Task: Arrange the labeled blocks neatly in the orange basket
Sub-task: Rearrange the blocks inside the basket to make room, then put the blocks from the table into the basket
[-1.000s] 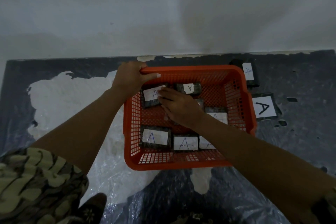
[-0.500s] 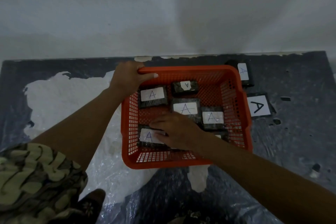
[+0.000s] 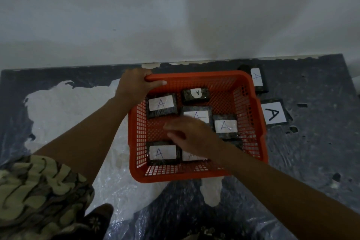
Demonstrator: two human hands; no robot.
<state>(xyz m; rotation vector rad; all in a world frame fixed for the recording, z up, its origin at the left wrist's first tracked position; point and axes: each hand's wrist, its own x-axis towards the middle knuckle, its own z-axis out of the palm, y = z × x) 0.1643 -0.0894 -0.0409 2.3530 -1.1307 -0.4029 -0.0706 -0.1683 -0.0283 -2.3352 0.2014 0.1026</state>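
Note:
An orange mesh basket [image 3: 251, 122] lies on the floor against the wall. My left hand [image 3: 134, 85] grips its far left rim corner. My right hand [image 3: 191, 135], blurred, hovers inside the basket with fingers spread, holding nothing. Several dark blocks with white "A" labels lie inside: one at the back left [image 3: 161, 106], a small one at the back middle [image 3: 195, 94], one in the middle [image 3: 196, 116] partly behind my hand, one at the right [image 3: 226, 125], one at the front left [image 3: 162, 153] and one beside it [image 3: 191, 157] half hidden by my wrist.
Two more labeled blocks lie outside, to the right of the basket: one by the wall [image 3: 257, 79] and one with a large "A" [image 3: 273, 115]. The floor is dark with a worn white patch [image 3: 68, 107] and clear plastic sheeting. A patterned sleeve [image 3: 39, 197] fills the lower left.
My right hand went from the back-left block down to the front row, then lifted back to the basket's middle, uncovering the front-left block. My left hand stayed on the rim.

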